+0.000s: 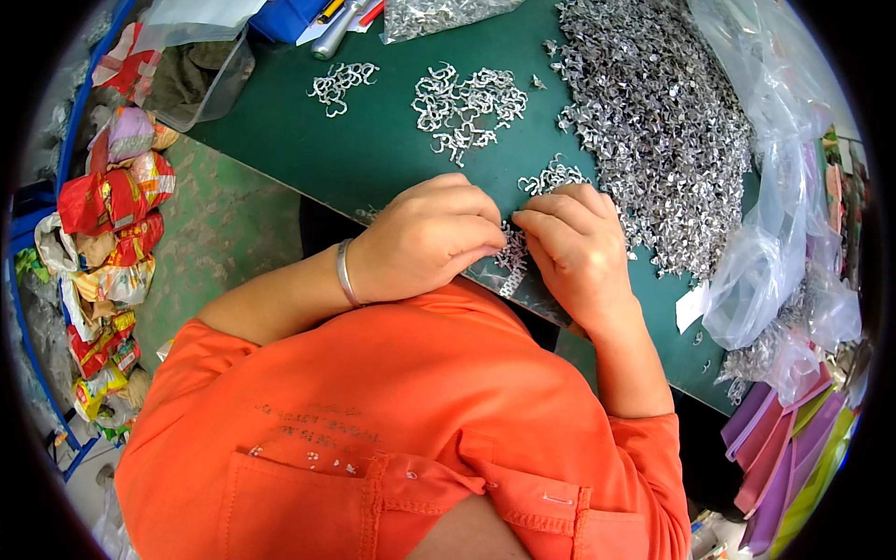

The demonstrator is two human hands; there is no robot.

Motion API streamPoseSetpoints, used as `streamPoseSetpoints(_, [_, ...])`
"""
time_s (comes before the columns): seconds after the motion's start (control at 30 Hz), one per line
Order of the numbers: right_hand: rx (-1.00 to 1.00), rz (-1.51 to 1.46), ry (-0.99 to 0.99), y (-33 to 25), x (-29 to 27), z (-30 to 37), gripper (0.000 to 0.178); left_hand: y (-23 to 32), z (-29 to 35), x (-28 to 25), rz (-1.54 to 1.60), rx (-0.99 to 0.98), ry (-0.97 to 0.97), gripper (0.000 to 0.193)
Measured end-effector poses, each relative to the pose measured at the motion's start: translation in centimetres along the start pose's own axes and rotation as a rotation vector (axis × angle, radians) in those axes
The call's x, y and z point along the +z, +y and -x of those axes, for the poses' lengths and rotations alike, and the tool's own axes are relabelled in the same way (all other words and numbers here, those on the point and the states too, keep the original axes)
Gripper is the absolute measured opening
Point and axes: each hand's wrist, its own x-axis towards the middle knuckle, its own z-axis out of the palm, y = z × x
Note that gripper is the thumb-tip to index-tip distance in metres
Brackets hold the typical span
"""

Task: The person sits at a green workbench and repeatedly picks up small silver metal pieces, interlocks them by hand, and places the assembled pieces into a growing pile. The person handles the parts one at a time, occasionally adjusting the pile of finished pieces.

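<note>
My left hand (427, 231), a metal bangle on its wrist, is at the table's near edge with its fingers bent together; anything in them is hidden. Facing it, my right hand (579, 245) has curled fingers, thumb and fingertips close together. Between the two hands lies a bunch of small silvery metal pieces (511, 256), partly covered by the fingertips. Beyond my right hand is a little heap of hook-shaped metal pieces (553, 177). Farther off lie a larger cluster of curved metal pieces (467, 103) and a smaller cluster (342, 86).
A big pile of small metal parts (653, 121) covers the right of the green table (308, 159). Beside it hang clear plastic bags (765, 233). At the far left stands a clear plastic bin (219, 89), with a screwdriver-like tool (334, 35) nearby. Colourful wrappers (112, 201) fill the left side.
</note>
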Motion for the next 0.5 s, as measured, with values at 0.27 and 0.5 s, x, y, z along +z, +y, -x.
streamPoseSetpoints(0.27, [-0.104,0.112,-0.107,-0.5,-0.9,-0.9,0.019,-1.1,-1.0,-2.2,-0.185,-0.029,0.167,0.013])
streamPoseSetpoints(0.5, [-0.119,0.119,-0.146,-0.9,-1.4,-1.4,0.020,-2.5,-2.8,-3.1,-0.469,-0.143,0.169,0.016])
